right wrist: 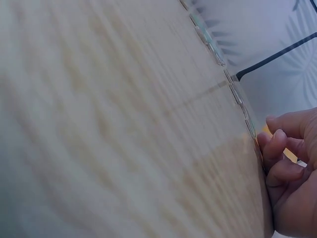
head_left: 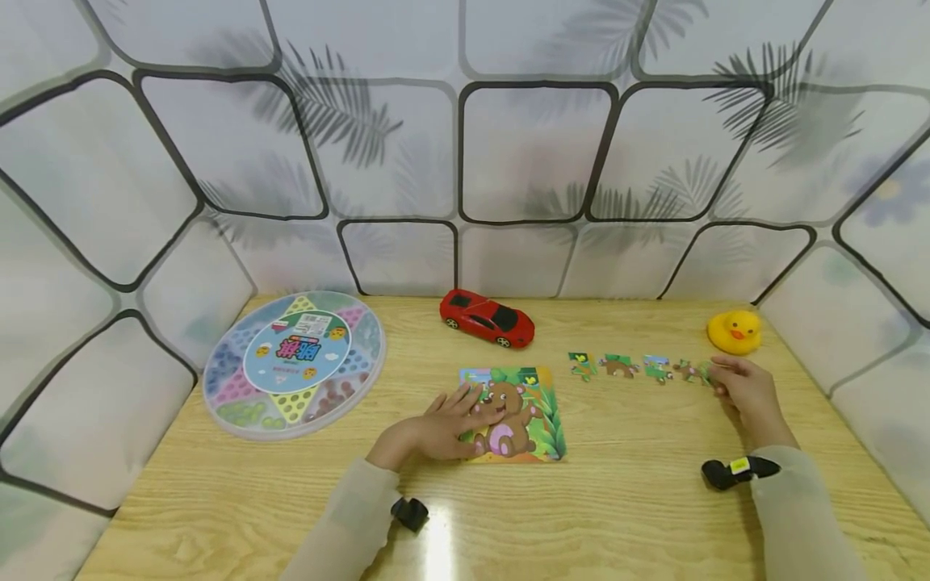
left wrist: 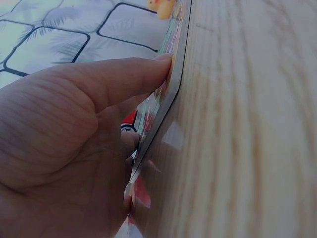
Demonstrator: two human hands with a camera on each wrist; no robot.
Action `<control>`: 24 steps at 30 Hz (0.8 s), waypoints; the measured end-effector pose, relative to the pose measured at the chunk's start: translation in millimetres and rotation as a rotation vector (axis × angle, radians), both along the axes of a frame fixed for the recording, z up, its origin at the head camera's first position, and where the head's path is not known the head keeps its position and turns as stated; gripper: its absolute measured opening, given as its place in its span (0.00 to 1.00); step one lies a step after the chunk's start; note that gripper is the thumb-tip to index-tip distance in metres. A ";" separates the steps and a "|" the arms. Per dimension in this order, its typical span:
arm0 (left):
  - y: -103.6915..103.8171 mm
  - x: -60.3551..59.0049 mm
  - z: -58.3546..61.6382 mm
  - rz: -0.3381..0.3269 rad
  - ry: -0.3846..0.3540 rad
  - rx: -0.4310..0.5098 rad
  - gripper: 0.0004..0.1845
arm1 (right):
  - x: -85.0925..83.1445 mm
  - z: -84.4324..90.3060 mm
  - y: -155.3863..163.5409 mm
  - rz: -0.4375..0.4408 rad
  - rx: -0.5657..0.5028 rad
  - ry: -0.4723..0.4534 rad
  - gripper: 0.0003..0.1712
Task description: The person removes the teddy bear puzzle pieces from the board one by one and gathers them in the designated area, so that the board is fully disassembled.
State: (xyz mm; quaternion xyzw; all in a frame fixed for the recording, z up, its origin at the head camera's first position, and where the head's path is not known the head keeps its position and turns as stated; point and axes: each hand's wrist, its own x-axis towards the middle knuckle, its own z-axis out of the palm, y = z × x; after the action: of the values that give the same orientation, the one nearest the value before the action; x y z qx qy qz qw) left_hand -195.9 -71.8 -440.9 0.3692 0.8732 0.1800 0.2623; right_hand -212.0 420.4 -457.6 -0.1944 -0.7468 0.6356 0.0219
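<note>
My left hand (head_left: 446,424) rests with its fingers spread on a thin jigsaw puzzle board (head_left: 541,420) printed with a brown bear among green leaves. In the left wrist view the thumb (left wrist: 143,74) lies along the raised edge of the board (left wrist: 171,89). To the right, several loose puzzle pieces (head_left: 619,365) lie in a row on the table. At the right end of that row, my right hand (head_left: 744,395) has its fingertips on a small greenish puzzle piece (head_left: 705,374), which they partly hide. The right wrist view shows curled fingers (right wrist: 285,171) low at the tabletop.
Behind the right hand sits a yellow rubber duck (head_left: 735,332). A red toy car (head_left: 487,319) stands at the back beyond the board. On the left lies a round clear-lidded game box (head_left: 294,365). Patterned cloth walls (head_left: 538,153) enclose the wooden table (head_left: 581,516) at the back and sides.
</note>
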 end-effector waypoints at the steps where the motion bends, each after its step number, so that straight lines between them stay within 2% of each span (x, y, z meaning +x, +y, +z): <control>1: 0.0 0.2 0.4 0.001 0.000 0.001 0.31 | 0.2 0.0 0.4 -0.002 -0.006 0.001 0.07; 5: 0.3 0.7 2.5 -0.001 -0.004 0.004 0.31 | 2.7 -0.5 1.4 0.004 -0.010 0.041 0.07; 9: 0.2 1.2 4.6 -0.003 -0.010 0.006 0.31 | 6.9 -1.7 3.1 0.030 -0.064 0.118 0.06; 14: -0.3 1.2 3.7 0.003 -0.013 0.004 0.31 | 10.5 -5.4 5.4 0.070 -0.206 0.183 0.08; 24: -0.9 1.5 0.7 0.001 -0.009 0.007 0.31 | 13.1 -5.0 -5.4 0.105 -0.374 0.244 0.09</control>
State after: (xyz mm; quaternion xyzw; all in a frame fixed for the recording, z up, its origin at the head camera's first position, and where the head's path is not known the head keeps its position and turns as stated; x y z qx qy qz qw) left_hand -194.4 -72.8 -440.3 0.3691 0.8715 0.1849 0.2648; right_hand -198.9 415.1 -462.6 -0.0775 -0.6171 0.7819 0.0425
